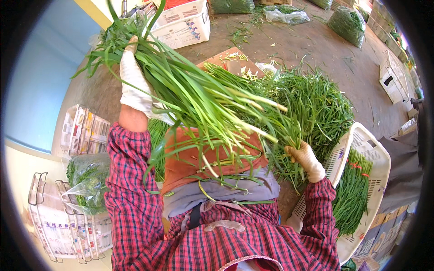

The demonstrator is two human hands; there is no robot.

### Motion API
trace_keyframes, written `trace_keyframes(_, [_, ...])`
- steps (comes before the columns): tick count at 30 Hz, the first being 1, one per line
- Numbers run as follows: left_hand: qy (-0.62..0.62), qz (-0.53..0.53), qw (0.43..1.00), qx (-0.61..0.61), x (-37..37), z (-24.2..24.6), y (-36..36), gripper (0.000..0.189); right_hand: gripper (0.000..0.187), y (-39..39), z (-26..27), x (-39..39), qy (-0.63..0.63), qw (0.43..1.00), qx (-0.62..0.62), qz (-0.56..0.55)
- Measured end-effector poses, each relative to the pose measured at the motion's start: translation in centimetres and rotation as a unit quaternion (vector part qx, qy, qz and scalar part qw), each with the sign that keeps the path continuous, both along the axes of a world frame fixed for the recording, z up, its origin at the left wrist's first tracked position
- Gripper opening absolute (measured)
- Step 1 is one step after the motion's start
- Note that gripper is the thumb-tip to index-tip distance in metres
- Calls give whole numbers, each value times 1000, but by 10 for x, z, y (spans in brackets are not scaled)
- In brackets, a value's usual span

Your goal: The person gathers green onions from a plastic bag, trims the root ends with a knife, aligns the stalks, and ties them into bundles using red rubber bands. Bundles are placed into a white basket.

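My left hand [134, 71], in a white glove, grips a large bunch of long green leafy stalks, likely garlic chives [190, 81], near their leaf tips at the upper left. Their pale stem ends point to the right, over my lap. My right hand [307, 159], in a stained pale glove, is closed around some green strands at the edge of a heap of loose leaves [312, 98]. Stray leaves lie on the orange-brown cloth [183, 169] across my lap. Tied bundles of the same greens [352, 196] lie in a white plastic crate [381, 169] at my right.
A board [222, 57] with cut pale stem pieces stands ahead, beside the heap. Another white crate [183, 23] is beyond my left hand. Stacked crates [71, 227] and a plastic bag of greens [90, 179] stand at the left; filled bags [347, 25] sit farther off.
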State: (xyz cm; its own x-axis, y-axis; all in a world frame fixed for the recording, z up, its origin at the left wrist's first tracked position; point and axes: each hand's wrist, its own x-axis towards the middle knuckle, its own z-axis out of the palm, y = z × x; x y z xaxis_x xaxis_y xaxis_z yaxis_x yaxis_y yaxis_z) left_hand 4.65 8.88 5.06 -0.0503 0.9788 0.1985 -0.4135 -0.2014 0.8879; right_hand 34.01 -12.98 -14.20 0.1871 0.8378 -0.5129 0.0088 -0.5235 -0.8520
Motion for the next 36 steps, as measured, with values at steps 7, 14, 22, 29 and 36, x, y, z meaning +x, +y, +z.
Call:
trace_keyframes(7, [-14,18,1000,-6,24,0,6,23,39,40,-4,-51,282,928,238,42])
trace_keyframes(14, [22,80,994,77,32,19,19,26,37,56,19,-85,323,920,222,32])
trace_keyframes(22, [-79,61,990,100,32,38,34,19,37,22,-14,-50,276,954,75,-86])
trace_keyframes(29, [-42,184,958,215,92,28,-6,21,38,80,50,-116,428,852,303,16])
trace_keyframes(36, [-107,81,974,185,80,50,-12,17,18,88,8,-89,248,943,188,-115])
